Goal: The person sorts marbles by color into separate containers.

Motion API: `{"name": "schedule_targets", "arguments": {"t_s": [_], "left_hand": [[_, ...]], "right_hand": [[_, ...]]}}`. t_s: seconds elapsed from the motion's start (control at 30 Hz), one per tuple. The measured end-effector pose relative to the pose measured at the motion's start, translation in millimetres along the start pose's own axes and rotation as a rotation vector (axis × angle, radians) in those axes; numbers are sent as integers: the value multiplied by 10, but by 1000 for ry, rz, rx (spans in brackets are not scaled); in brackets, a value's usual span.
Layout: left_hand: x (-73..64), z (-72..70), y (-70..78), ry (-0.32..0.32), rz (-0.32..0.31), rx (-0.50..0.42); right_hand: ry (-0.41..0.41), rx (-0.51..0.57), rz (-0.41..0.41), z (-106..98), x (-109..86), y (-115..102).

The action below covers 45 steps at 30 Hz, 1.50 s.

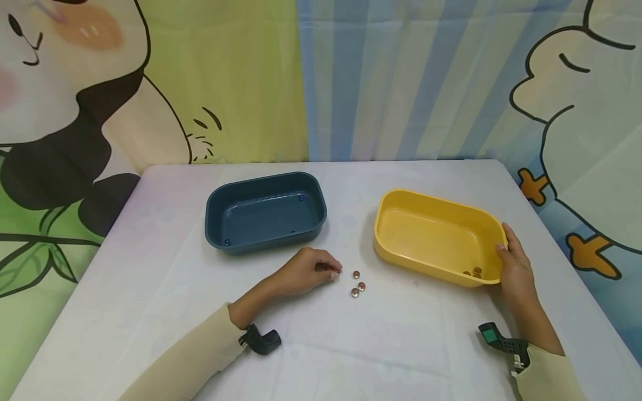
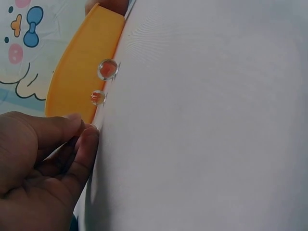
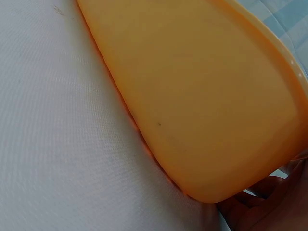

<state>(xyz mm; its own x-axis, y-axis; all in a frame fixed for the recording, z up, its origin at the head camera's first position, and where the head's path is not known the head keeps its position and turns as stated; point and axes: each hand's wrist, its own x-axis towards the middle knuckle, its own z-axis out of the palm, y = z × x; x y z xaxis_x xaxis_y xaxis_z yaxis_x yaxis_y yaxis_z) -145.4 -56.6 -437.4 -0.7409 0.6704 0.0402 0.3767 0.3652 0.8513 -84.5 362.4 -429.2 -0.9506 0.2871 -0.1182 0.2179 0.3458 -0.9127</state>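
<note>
My left hand point(image 1: 307, 272) is low over the white tabletop, thumb and forefinger tips pinching a small glassy marble that they mostly hide. Just right of those fingertips lie three clear marbles point(image 1: 361, 286) with orange-brown centres; two such marbles point(image 2: 107, 70) show in the left wrist view. With the thumb over the rim and fingers outside, my right hand point(image 1: 516, 270) grips the right end of a yellow plastic bin point(image 1: 426, 234). A few orange-brown marbles point(image 1: 477, 272) sit in its near right corner. The bin's outer wall point(image 3: 192, 96) fills much of the right wrist view.
A dark blue bin point(image 1: 266, 214) stands at the back left, behind my left hand, with a few small dark blue marbles point(image 1: 301, 197) inside. The white-covered table point(image 1: 321, 356) ends at a cartoon-printed curtain point(image 1: 251, 83) behind. Each wrist wears a black camera mount point(image 1: 261, 340).
</note>
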Motion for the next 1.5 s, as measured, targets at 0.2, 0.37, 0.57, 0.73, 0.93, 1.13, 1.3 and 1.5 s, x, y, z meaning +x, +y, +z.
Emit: {"name": "schedule_targets", "arguments": {"t_s": [0.2,0.37,0.57,0.73,0.93,1.13,1.3,1.5], "left_hand": [[29,-7,31,-4,-18,26],[93,-34,97,-5,-29,26],[206,-51,220,8,-25,2],[319,-68,329,21,17,-23],[498,-74,466,25,29,-18],[678,-54,563,35,66,-64],[809,-31,646,41,68,-111],[915,1,723,23,86,-153]], "right_hand": [[0,-4,-4,-4,2,-11],[8,-6,-10,4,-1,-32],[11,5,-15,7,-3,-37],[8,7,-20,9,5,-26],[6,6,-15,10,4,-18],[-3,0,-7,13,-1,1],[-1,-17,-22,4,-8,1],[1,-19,-23,-2,-2,4]]}}
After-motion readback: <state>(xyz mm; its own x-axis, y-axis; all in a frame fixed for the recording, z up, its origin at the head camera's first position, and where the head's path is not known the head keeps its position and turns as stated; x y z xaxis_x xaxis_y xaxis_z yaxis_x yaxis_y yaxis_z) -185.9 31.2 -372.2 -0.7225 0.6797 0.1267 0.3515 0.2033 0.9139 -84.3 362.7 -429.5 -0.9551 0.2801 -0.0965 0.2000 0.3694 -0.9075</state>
